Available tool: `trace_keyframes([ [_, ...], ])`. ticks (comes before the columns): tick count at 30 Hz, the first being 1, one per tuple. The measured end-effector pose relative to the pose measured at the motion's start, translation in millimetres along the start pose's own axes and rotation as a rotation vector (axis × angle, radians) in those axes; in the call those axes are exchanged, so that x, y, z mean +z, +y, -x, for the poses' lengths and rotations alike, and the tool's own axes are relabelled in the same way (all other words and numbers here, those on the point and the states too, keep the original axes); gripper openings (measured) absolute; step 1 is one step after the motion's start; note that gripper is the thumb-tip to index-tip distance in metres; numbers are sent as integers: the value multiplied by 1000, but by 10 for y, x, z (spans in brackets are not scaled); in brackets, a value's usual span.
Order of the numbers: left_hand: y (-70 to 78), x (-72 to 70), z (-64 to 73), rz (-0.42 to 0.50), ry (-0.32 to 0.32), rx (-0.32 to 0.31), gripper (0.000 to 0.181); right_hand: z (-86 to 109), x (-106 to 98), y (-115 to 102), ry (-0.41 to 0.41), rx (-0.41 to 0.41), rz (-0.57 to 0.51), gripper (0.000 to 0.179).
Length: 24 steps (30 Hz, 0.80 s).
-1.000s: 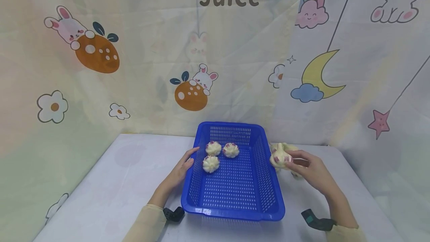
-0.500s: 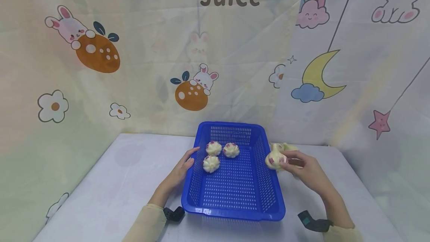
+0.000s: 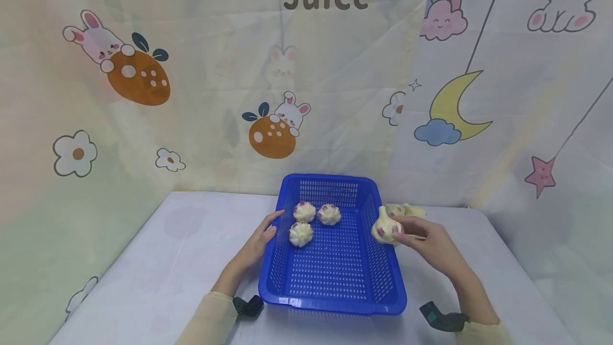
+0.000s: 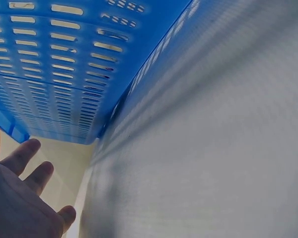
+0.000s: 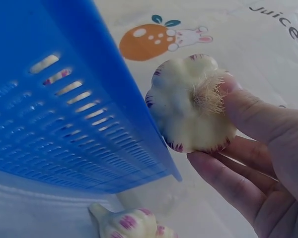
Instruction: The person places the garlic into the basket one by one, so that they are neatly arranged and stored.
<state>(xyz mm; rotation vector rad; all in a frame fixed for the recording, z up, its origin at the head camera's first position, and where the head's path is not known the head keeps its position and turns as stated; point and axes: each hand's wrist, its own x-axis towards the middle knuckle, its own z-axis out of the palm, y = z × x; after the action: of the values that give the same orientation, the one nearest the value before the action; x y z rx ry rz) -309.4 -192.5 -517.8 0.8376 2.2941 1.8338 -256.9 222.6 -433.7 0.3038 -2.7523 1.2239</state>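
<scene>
My right hand (image 3: 428, 239) pinches a garlic bulb (image 3: 387, 229), pale with purple marks, between thumb and fingers. It overlaps the right rim of the blue plastic basket (image 3: 330, 306) in the head view. The right wrist view shows the root tuft of this bulb (image 5: 181, 119) facing the camera, beside the basket wall (image 5: 59, 124). Three other garlic bulbs (image 3: 300, 233) lie inside the basket at its back left. My left hand (image 3: 254, 246) rests with extended fingers along the basket's left side; its fingertips (image 4: 30, 146) show in the left wrist view.
More garlic bulbs (image 3: 414, 211) lie on the white table (image 3: 182, 254) just right of the basket, partly hidden by my right hand. One such bulb (image 5: 129, 223) shows below in the right wrist view. A printed curtain (image 3: 210, 121) hangs behind the table.
My right hand has carried the garlic bulb leftward, from beside the basket to over its right rim. The left hand and the basket have stayed in place.
</scene>
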Motion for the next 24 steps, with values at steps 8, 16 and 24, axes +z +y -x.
trace_keyframes([
  [8,21,-47,44,2,15,-4,48,-27,77,-74,-4,-53,12,52],
  [16,-17,-34,-1,4,28,-10,47,-32,121,-126,-5,-100,3,47],
  [24,3,15,-9,-6,31,-25,48,-15,200,-175,-32,-128,-9,42],
])
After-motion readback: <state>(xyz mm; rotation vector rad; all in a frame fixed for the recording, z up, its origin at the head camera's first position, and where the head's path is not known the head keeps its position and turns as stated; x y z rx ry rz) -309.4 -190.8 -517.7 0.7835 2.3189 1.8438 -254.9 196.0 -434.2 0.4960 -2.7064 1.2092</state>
